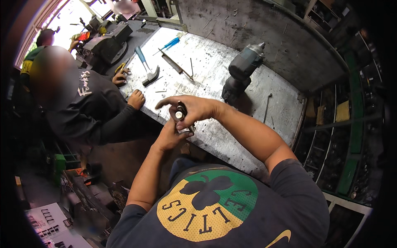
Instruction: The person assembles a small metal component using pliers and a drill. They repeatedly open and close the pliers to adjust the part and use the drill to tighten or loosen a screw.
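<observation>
Close in front of my body, near the bench's front edge, both my hands are around a small cylindrical metal part (179, 115) with a bright round end. My left hand (167, 135) grips it from below, and its lower end shows between the fingers. From above, my right hand (197, 110) closes thumb and fingers about the upper end, with one finger stretched out to the left. The fingers hide much of the part, so its full shape cannot be made out.
On the metal-topped bench (206, 53) lie a claw hammer (144, 60), a blue screwdriver (170, 43), a flat metal bar (173, 63) and a thin rod (268, 107). A dark impact wrench (244, 66) stands right of them. A co-worker (91, 99) leans at the left edge, near a bench vise (108, 44).
</observation>
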### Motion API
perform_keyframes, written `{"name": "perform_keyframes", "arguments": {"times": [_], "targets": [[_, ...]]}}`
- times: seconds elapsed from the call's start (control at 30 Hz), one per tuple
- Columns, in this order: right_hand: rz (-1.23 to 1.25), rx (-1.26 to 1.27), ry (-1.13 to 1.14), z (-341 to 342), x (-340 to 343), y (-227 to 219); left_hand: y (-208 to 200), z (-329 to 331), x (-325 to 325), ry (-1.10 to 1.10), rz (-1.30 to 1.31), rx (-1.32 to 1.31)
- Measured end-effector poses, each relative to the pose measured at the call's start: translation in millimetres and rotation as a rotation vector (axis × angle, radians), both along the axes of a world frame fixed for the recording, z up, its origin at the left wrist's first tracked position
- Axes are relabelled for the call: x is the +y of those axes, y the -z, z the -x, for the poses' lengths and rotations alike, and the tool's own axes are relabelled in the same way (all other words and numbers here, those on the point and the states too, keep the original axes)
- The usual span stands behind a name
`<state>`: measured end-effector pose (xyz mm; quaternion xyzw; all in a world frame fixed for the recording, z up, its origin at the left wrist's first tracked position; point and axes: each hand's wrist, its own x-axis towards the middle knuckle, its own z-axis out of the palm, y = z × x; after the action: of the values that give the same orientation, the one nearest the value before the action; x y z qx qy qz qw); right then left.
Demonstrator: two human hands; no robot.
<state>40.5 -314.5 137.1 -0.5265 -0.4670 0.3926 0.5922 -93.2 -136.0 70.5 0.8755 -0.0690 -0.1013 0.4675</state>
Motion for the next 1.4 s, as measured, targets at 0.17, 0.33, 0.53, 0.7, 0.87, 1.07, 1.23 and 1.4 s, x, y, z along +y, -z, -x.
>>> {"name": "perform_keyframes", "arguments": {"times": [0.17, 0.33, 0.53, 0.7, 0.87, 1.07, 1.23, 1.4], "targets": [[0.136, -0.395, 0.800, 87, 1, -11, 7, -2, -26, -0.123, -0.234, -0.217], [0.133, -0.454, 0.458, 60, 8, -7, -3, 4, -14, 0.012, -0.051, -0.013], [-0.200, 0.188, 0.206, 60, -36, -26, 24, -11, 10, 0.331, -0.080, 0.132], [-0.414, 0.117, 0.995, 122, -55, -28, 73, -13, -4, 0.092, 0.246, 0.148], [-0.746, 0.506, 1.478, 121, -66, 46, 71, -10, 8, -0.183, 0.580, 0.845], [-0.665, 0.552, 1.278, 167, -118, 80, 68, 4, -50, 0.035, 0.882, 1.135], [-0.041, 0.800, 1.136, 233, -171, 62, 77, 2, -90, -0.204, 1.006, 0.946], [0.746, 0.242, 0.970, 223, -162, 114, 65, 3, -103, -0.314, 0.770, 0.728]]}}
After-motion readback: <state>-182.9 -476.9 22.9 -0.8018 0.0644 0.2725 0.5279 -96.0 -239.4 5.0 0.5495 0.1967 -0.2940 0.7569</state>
